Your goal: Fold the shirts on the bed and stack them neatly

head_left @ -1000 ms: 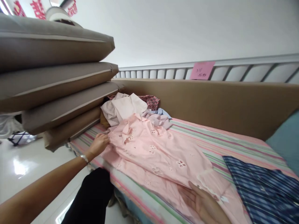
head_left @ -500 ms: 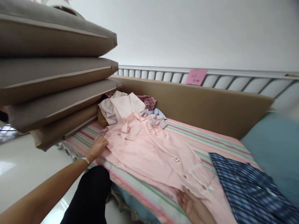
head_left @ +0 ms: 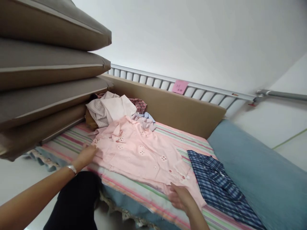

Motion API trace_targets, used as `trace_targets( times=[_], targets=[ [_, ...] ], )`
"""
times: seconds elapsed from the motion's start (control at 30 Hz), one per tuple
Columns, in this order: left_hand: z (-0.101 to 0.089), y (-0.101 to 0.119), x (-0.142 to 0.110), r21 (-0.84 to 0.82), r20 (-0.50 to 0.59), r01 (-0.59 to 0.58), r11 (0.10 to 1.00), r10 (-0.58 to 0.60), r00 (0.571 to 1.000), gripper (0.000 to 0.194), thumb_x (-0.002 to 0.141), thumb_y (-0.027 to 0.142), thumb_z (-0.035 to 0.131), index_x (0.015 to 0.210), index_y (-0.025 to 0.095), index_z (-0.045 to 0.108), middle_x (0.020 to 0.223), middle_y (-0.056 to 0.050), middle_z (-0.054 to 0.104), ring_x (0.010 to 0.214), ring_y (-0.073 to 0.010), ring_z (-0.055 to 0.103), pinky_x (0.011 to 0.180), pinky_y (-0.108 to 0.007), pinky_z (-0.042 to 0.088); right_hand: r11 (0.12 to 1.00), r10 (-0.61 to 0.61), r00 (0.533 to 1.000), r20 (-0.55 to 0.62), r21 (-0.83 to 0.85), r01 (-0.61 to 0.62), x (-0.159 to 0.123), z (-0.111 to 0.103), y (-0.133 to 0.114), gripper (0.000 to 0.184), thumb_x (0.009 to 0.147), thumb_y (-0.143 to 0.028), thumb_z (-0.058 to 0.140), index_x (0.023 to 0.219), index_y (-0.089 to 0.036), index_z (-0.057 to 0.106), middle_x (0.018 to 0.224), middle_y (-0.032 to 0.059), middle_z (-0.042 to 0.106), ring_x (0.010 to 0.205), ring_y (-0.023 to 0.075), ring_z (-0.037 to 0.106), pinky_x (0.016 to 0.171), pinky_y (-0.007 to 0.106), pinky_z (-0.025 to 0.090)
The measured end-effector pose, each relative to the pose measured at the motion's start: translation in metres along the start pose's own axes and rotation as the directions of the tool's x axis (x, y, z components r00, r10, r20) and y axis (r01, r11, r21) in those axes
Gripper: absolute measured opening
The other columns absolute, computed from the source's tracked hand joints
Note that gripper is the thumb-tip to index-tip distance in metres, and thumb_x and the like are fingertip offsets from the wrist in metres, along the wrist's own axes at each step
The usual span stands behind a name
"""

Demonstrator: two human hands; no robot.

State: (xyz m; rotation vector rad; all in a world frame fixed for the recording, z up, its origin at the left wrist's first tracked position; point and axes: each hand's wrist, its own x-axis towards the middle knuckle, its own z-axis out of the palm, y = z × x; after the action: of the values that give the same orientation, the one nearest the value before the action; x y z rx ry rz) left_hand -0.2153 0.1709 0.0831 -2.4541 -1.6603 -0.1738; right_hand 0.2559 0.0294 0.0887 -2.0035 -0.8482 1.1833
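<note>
A pink shirt [head_left: 144,150] with cut-out flower embroidery lies spread on the striped bed sheet [head_left: 134,191]. My left hand [head_left: 86,156], a pale band at its wrist, has its fingers closed on the shirt's near left edge, by a sleeve. At the lower right, my right hand [head_left: 178,195] pinches the near edge of the shirt between thumb and fingers. A folded dark blue plaid garment [head_left: 218,185] lies just right of the pink shirt. Behind the shirt's left end is a heap of crumpled clothes [head_left: 112,108], white, striped and floral.
Thick brown cushions [head_left: 55,73] are stacked high on the left. A brown board [head_left: 163,102] stands along the back before a metal railing [head_left: 144,80], which carries a pink note [head_left: 179,87]. A blue padded surface [head_left: 259,163] slopes down the right side.
The view has turned to the right, so the clothes appear farther left and more of the blue surface shows. Both hands stay at the pink shirt's edges.
</note>
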Motion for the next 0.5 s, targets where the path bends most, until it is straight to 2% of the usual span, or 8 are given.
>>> trace_targets(
  times=[0.07, 0.13, 0.2, 0.23, 0.27, 0.3, 0.4, 0.5],
  targets=[
    [-0.009, 0.011, -0.005, 0.003, 0.049, 0.09, 0.996, -0.09, 0.995, 0.03, 0.075, 0.0, 0.038, 0.077, 0.009, 0.066, 0.077, -0.018, 0.066, 0.076, -0.0318, 0.062, 0.081, -0.057, 0.036, 0.969, -0.124, 0.989, -0.081, -0.226, 0.102, -0.006, -0.011, -0.011, 0.027, 0.081, -0.034, 0.048, 0.061, -0.019, 0.059, 0.063, 0.0087, 0.07, 0.063, 0.0149, 0.066, 0.061, 0.027, 0.053],
    [-0.022, 0.028, -0.002, -0.016, 0.068, 0.113, 0.993, -0.112, 0.991, 0.028, 0.076, 0.003, 0.04, 0.078, 0.01, 0.067, 0.078, -0.017, 0.067, 0.076, -0.0308, 0.062, 0.081, -0.055, 0.038, 0.918, -0.271, 0.949, -0.164, -0.341, 0.203, -0.011, -0.009, -0.026, 0.02, 0.079, -0.031, 0.053, 0.067, -0.02, 0.063, 0.079, 0.0116, 0.072, 0.08, 0.0188, 0.067, 0.078, 0.031, 0.051],
    [-0.032, 0.054, 0.008, -0.109, 0.027, 0.051, 0.993, -0.048, 0.998, 0.028, 0.08, 0.01, 0.041, 0.092, 0.014, 0.066, 0.094, -0.015, 0.067, 0.09, -0.0285, 0.062, 0.089, -0.052, 0.037, 0.81, -0.496, 0.845, -0.201, -0.457, 0.367, -0.011, 0.009, -0.038, 0.016, 0.079, -0.032, 0.056, 0.085, -0.021, 0.065, 0.104, 0.0134, 0.068, 0.105, 0.0236, 0.06, 0.097, 0.037, 0.041],
    [-0.034, 0.07, 0.015, -0.179, -0.004, 0.007, 0.984, -0.008, 1.0, 0.03, 0.083, 0.015, 0.041, 0.102, 0.017, 0.065, 0.107, -0.014, 0.065, 0.1, -0.0271, 0.059, 0.095, -0.05, 0.035, 0.743, -0.598, 0.781, -0.179, -0.49, 0.457, -0.009, 0.024, -0.039, 0.024, 0.079, -0.034, 0.057, 0.098, -0.021, 0.064, 0.118, 0.0127, 0.062, 0.117, 0.0243, 0.052, 0.105, 0.039, 0.033],
    [-0.032, 0.086, 0.021, -0.256, -0.034, -0.035, 0.966, 0.027, 0.999, 0.033, 0.087, 0.02, 0.039, 0.112, 0.019, 0.061, 0.12, -0.013, 0.06, 0.111, -0.0261, 0.054, 0.099, -0.049, 0.033, 0.695, -0.66, 0.738, -0.143, -0.489, 0.527, -0.005, 0.04, -0.038, 0.032, 0.078, -0.035, 0.059, 0.107, -0.022, 0.061, 0.128, 0.011, 0.055, 0.126, 0.0247, 0.042, 0.11, 0.041, 0.025],
    [-0.027, 0.102, 0.027, -0.318, -0.04, -0.062, 0.946, 0.051, 0.998, 0.037, 0.089, 0.025, 0.037, 0.121, 0.022, 0.055, 0.131, -0.012, 0.052, 0.121, -0.0261, 0.046, 0.103, -0.049, 0.03, 0.679, -0.68, 0.726, -0.102, -0.46, 0.572, 0.001, 0.056, -0.033, 0.039, 0.076, -0.036, 0.061, 0.113, -0.023, 0.059, 0.135, 0.0085, 0.049, 0.132, 0.0249, 0.033, 0.113, 0.043, 0.018],
    [0.003, 0.138, 0.036, -0.399, 0.081, -0.055, 0.915, 0.095, 0.992, 0.049, 0.087, 0.04, 0.04, 0.135, 0.029, 0.042, 0.147, -0.009, 0.032, 0.136, -0.0333, 0.023, 0.105, -0.061, 0.018, 0.747, -0.589, 0.808, -0.02, -0.395, 0.535, 0.022, 0.09, -0.009, 0.042, 0.072, -0.036, 0.066, 0.113, -0.032, 0.061, 0.14, 0.0017, 0.042, 0.136, 0.0289, 0.021, 0.114, 0.05, 0.006],
    [0.032, 0.15, 0.034, -0.421, 0.208, -0.01, 0.907, 0.107, 0.972, 0.061, 0.083, 0.049, 0.043, 0.14, 0.032, 0.032, 0.152, -0.01, 0.02, 0.138, -0.0374, 0.011, 0.103, -0.068, 0.005, 0.776, -0.507, 0.862, 0.013, -0.428, 0.462, 0.036, 0.094, 0.002, 0.035, 0.075, -0.04, 0.059, 0.11, -0.038, 0.064, 0.138, -0.0026, 0.042, 0.136, 0.0301, 0.02, 0.113, 0.054, 0.005]
  ],
)
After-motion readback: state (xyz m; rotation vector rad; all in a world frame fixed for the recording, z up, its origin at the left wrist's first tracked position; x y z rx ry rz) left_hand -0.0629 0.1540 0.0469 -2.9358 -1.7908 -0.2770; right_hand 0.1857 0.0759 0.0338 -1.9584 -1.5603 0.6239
